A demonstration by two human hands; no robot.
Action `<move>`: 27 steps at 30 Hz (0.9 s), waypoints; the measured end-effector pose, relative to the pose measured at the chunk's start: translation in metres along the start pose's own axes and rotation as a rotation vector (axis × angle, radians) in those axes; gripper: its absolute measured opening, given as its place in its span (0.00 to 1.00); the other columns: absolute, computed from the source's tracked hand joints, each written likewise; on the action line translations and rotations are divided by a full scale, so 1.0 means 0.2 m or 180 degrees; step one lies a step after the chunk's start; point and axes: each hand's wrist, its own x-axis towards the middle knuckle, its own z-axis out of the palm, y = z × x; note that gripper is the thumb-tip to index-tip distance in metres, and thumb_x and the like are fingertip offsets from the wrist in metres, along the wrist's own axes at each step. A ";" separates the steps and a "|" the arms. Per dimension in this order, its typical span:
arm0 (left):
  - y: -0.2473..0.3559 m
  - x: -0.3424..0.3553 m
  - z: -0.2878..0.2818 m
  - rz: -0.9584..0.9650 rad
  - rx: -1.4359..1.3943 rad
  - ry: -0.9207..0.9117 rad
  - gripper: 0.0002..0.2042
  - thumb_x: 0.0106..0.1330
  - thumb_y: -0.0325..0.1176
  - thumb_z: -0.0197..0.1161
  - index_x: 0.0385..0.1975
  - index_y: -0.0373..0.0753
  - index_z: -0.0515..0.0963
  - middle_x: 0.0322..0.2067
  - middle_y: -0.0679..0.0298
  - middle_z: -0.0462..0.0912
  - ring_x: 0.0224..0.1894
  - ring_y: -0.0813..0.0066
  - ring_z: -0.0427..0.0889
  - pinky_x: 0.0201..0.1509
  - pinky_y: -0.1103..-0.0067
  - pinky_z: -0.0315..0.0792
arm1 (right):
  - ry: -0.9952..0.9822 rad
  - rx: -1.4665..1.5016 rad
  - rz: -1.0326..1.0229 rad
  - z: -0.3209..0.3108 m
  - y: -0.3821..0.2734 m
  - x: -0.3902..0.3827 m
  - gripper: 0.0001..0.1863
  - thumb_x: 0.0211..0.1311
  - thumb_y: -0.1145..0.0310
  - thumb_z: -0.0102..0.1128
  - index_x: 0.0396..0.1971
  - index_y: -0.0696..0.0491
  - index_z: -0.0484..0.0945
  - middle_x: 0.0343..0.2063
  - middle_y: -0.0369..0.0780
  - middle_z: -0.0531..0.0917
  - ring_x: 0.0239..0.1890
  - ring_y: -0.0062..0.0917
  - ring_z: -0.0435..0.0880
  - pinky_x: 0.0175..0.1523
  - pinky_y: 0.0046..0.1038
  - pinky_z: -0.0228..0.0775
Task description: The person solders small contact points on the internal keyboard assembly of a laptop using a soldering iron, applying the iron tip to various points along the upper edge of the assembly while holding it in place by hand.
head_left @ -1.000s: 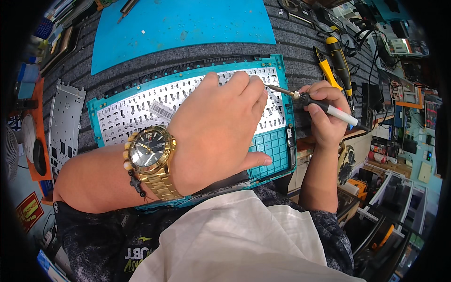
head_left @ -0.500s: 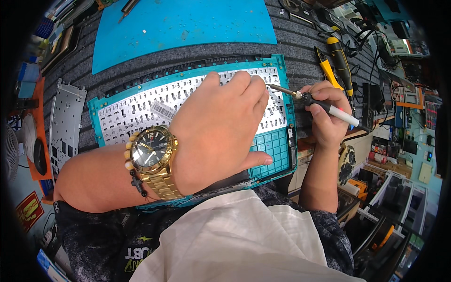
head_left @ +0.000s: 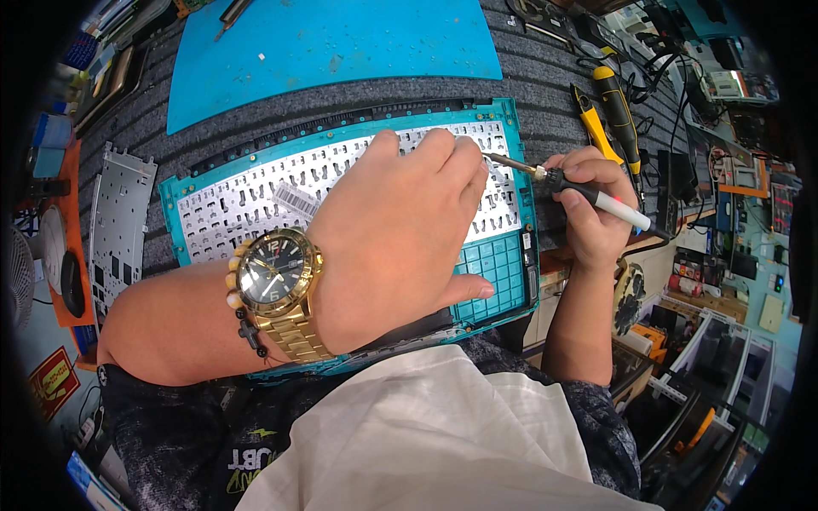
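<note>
A silver perforated keyboard plate [head_left: 256, 180] sits in a teal laptop top case [head_left: 516, 119], which lies partly against my lap. My left hand [head_left: 400, 226] rests over the plate's middle, thumb stretched out to the side and fingers bent down onto the metal; it covers much of the plate, and its fingertips are partly hidden. In my right hand [head_left: 594, 200], a soldering iron [head_left: 615, 207] with a black and white handle is gripped like a pen. Its metal tip reaches the plate's upper right, just beside my left fingers. A barcode label [head_left: 296, 202] is stuck on the plate.
A blue mat [head_left: 341, 43] lies beyond the case on the ribbed grey table cover. Yellow-and-black pliers [head_left: 596, 126] and a yellow-and-black screwdriver [head_left: 618, 111] lie at the right, near cables. A loose perforated metal plate [head_left: 123, 213] stands at the left.
</note>
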 end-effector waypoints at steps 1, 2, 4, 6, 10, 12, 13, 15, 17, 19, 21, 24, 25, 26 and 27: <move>0.00 0.00 0.00 -0.0004 0.0010 0.0011 0.45 0.62 0.62 0.76 0.67 0.27 0.78 0.64 0.53 0.79 0.62 0.59 0.77 0.66 0.66 0.73 | 0.0028 0.0045 -0.0027 0.00 0.01 0.00 0.11 0.59 0.80 0.70 0.42 0.62 0.82 0.41 0.46 0.85 0.48 0.35 0.86 0.60 0.39 0.80; 0.00 0.00 0.00 -0.0005 0.0011 0.0011 0.45 0.62 0.62 0.76 0.67 0.27 0.78 0.64 0.53 0.79 0.62 0.59 0.77 0.66 0.66 0.73 | 0.0057 0.0090 -0.0053 0.00 0.01 0.00 0.12 0.59 0.80 0.70 0.43 0.62 0.82 0.41 0.46 0.85 0.48 0.35 0.86 0.60 0.39 0.80; 0.00 0.00 0.00 -0.0009 0.0025 0.0025 0.45 0.62 0.62 0.76 0.67 0.27 0.78 0.64 0.53 0.79 0.62 0.59 0.77 0.66 0.66 0.73 | 0.0066 0.0091 0.0003 0.00 0.00 -0.01 0.12 0.59 0.80 0.70 0.43 0.62 0.82 0.41 0.46 0.85 0.48 0.35 0.86 0.60 0.39 0.80; 0.00 0.00 0.00 -0.0005 0.0024 0.0030 0.45 0.62 0.62 0.76 0.67 0.27 0.78 0.64 0.53 0.79 0.62 0.59 0.77 0.66 0.66 0.73 | 0.0074 0.0094 0.0059 0.01 -0.01 -0.01 0.12 0.60 0.80 0.70 0.43 0.62 0.82 0.42 0.47 0.85 0.48 0.35 0.86 0.61 0.39 0.80; 0.00 0.00 0.00 0.0011 0.0004 0.0017 0.45 0.62 0.62 0.76 0.67 0.27 0.78 0.64 0.53 0.79 0.62 0.59 0.77 0.66 0.66 0.73 | 0.0049 0.0043 -0.0005 0.00 0.01 0.00 0.12 0.59 0.80 0.70 0.43 0.61 0.82 0.41 0.47 0.85 0.48 0.35 0.86 0.61 0.39 0.79; 0.00 0.00 0.00 0.0006 -0.0001 -0.0004 0.45 0.62 0.62 0.76 0.67 0.27 0.78 0.64 0.53 0.79 0.62 0.59 0.77 0.66 0.66 0.73 | 0.0039 0.0025 -0.0050 0.00 0.01 0.00 0.12 0.59 0.80 0.70 0.43 0.61 0.82 0.41 0.46 0.85 0.48 0.35 0.86 0.60 0.39 0.79; 0.00 0.00 0.00 0.0005 -0.0008 -0.0024 0.45 0.62 0.62 0.76 0.68 0.27 0.78 0.64 0.53 0.79 0.62 0.59 0.77 0.66 0.66 0.73 | 0.0054 0.0015 0.0000 0.00 0.00 -0.01 0.12 0.59 0.81 0.70 0.42 0.62 0.82 0.41 0.46 0.86 0.48 0.35 0.86 0.60 0.39 0.79; 0.00 0.00 -0.01 0.0005 -0.0009 -0.0030 0.45 0.62 0.62 0.76 0.68 0.27 0.78 0.64 0.53 0.79 0.62 0.59 0.77 0.66 0.67 0.73 | 0.0068 0.0004 0.0052 0.00 0.00 -0.01 0.12 0.58 0.81 0.70 0.42 0.62 0.82 0.41 0.46 0.86 0.47 0.35 0.86 0.60 0.39 0.79; 0.00 0.00 -0.01 0.0005 -0.0004 -0.0034 0.45 0.62 0.62 0.76 0.68 0.27 0.78 0.64 0.53 0.80 0.62 0.59 0.77 0.66 0.67 0.73 | 0.0031 0.0040 -0.0056 0.00 0.01 0.00 0.12 0.58 0.80 0.70 0.42 0.62 0.82 0.41 0.47 0.86 0.48 0.36 0.86 0.60 0.39 0.79; 0.00 0.00 -0.01 0.0014 -0.0015 -0.0012 0.45 0.62 0.62 0.76 0.68 0.27 0.78 0.64 0.53 0.80 0.62 0.59 0.77 0.67 0.66 0.73 | 0.0026 0.0036 -0.0068 0.00 0.01 0.00 0.12 0.58 0.80 0.70 0.42 0.62 0.82 0.41 0.47 0.86 0.48 0.36 0.86 0.61 0.39 0.79; 0.00 0.00 0.00 0.0010 -0.0011 -0.0001 0.45 0.62 0.62 0.76 0.68 0.27 0.78 0.64 0.53 0.80 0.62 0.59 0.77 0.67 0.66 0.73 | 0.0022 0.0031 -0.0078 0.00 0.01 0.00 0.12 0.58 0.80 0.70 0.42 0.62 0.82 0.41 0.47 0.86 0.48 0.36 0.86 0.61 0.39 0.79; 0.00 0.00 0.00 -0.0005 -0.0011 -0.0013 0.45 0.62 0.62 0.77 0.68 0.27 0.78 0.65 0.52 0.80 0.63 0.58 0.77 0.67 0.65 0.73 | 0.0040 0.0026 -0.0016 0.00 0.00 -0.01 0.12 0.58 0.80 0.70 0.42 0.62 0.82 0.42 0.47 0.85 0.48 0.36 0.86 0.61 0.40 0.79; 0.00 0.00 0.00 -0.0010 -0.0018 -0.0035 0.45 0.62 0.62 0.77 0.68 0.27 0.78 0.65 0.52 0.80 0.63 0.58 0.77 0.68 0.65 0.73 | 0.0054 0.0048 0.0031 0.00 0.00 -0.01 0.12 0.59 0.80 0.70 0.43 0.62 0.82 0.42 0.47 0.85 0.48 0.36 0.86 0.62 0.40 0.79; 0.00 0.00 0.00 -0.0009 -0.0018 -0.0035 0.45 0.62 0.62 0.77 0.68 0.27 0.78 0.65 0.52 0.80 0.63 0.58 0.77 0.68 0.65 0.73 | 0.0068 0.0070 0.0078 0.00 0.00 -0.01 0.12 0.59 0.80 0.70 0.43 0.62 0.82 0.42 0.48 0.85 0.48 0.36 0.86 0.62 0.40 0.79; 0.00 0.00 0.00 -0.0015 -0.0027 -0.0045 0.45 0.62 0.62 0.77 0.68 0.27 0.78 0.65 0.52 0.80 0.63 0.58 0.77 0.68 0.65 0.73 | 0.0069 0.0070 0.0079 0.00 0.00 -0.01 0.12 0.59 0.80 0.70 0.43 0.62 0.82 0.42 0.48 0.85 0.48 0.36 0.86 0.62 0.40 0.79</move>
